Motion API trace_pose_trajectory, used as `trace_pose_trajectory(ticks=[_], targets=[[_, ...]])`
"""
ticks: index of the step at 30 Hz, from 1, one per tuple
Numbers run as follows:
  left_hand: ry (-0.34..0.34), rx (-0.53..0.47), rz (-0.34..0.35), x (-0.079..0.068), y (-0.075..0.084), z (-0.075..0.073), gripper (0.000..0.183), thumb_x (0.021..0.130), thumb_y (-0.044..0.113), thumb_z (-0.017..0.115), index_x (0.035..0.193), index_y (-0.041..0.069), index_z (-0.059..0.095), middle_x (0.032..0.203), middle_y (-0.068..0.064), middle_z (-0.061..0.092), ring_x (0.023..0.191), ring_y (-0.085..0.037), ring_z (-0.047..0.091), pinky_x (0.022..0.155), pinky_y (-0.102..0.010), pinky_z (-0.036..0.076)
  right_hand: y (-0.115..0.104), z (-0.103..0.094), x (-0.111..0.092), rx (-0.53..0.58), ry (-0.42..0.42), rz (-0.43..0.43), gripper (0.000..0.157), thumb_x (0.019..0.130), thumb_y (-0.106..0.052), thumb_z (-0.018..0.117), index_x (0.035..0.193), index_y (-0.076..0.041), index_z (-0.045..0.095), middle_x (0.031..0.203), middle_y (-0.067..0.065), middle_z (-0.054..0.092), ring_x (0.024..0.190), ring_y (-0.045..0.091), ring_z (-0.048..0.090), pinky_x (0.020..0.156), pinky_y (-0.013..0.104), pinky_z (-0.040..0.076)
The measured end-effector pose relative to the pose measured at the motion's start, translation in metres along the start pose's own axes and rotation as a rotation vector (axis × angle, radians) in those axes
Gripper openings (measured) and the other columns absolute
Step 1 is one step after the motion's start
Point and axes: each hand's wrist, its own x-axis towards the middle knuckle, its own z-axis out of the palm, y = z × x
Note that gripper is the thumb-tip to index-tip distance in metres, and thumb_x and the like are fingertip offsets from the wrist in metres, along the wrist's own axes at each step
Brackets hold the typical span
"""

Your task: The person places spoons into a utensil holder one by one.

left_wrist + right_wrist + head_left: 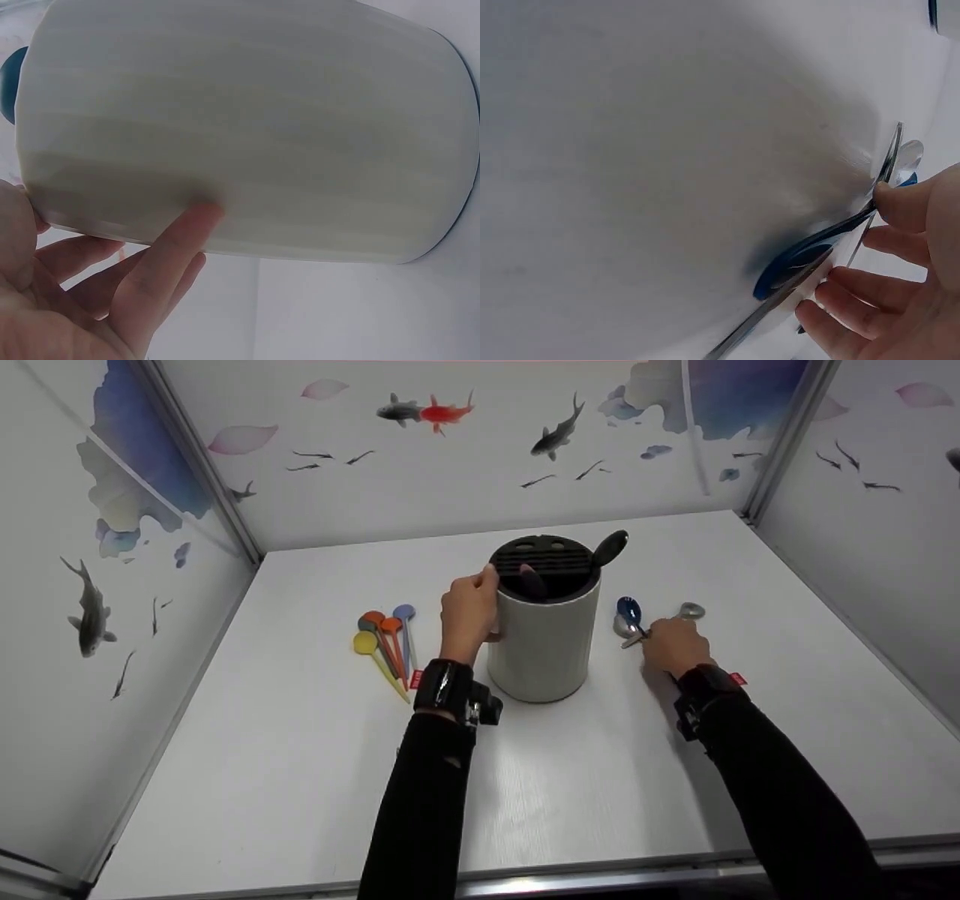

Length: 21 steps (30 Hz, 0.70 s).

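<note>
Utensil holder (546,652): pale grey, cylindrical, black-topped (slotted), gripped by left hand (469,616); right hand (675,647) pinches shiny spoon (691,611)

We've got a white tabletop (285,780) w/ faint grain & a metal rail (600,883) along the near edge. Approx. mid-table we see a pale grey canister (540,652) standing upright. On the L, well apart from the rail, lies a bunch of round-headed utensils (391,625): 1 yellow, 1 grey, 2 orange, 1 blue, heads twd the back, handles bunched twd us. On the R, near the canister, we have metal cutlery (624,628) incl. a blue spoon (630,610); pile's part hidden, so we can't be sure of the qty.
</note>
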Motion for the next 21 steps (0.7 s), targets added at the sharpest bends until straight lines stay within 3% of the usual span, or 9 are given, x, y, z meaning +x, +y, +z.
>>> trace_pose_trajectory(ticks=[5, 11, 21], targets=[[0.002, 0.003, -0.004, 0.0, -0.0006, 0.0008, 0.047, 0.109, 0.042, 0.042, 0.127, 0.011, 0.071, 0.134, -0.016, 0.062, 0.108, -0.038, 0.066, 0.056, -0.033, 0.061, 0.0014, 0.0016, 0.0002, 0.036, 0.045, -0.025, 0.007, 0.086, 0.005, 0.054, 0.087, 0.008, 0.06, 0.077, 0.016, 0.055, 0.068, 0.029, 0.05, 0.053, 0.039, 0.045], [-0.004, 0.007, 0.006, -0.0016, -0.0006, 0.0001, 0.047, 0.109, 0.042, 0.041, 0.126, 0.011, 0.071, 0.124, -0.016, 0.064, 0.107, -0.037, 0.066, 0.056, -0.033, 0.061, 0.0053, 0.0018, 0.0028, 0.123, 0.034, -0.014, 0.003, 0.081, 0.004, 0.053, 0.083, 0.006, 0.055, 0.074, 0.013, 0.052, 0.066, 0.028, 0.049, 0.055, 0.038, 0.041], [-0.001, -0.016, 0.011, -0.0021, 0.0001, -0.0002, 0.045, 0.109, 0.041, 0.041, 0.104, 0.008, 0.072, 0.12, -0.017, 0.064, 0.103, -0.038, 0.065, 0.057, -0.034, 0.061, 0.008, 0.0013, 0.0078, 0.216, 0.059, 0.017, 0.009, 0.081, 0.003, 0.053, 0.073, 0.002, 0.057, 0.067, 0.007, 0.051, 0.057, 0.023, 0.048, 0.048, 0.032, 0.039]])
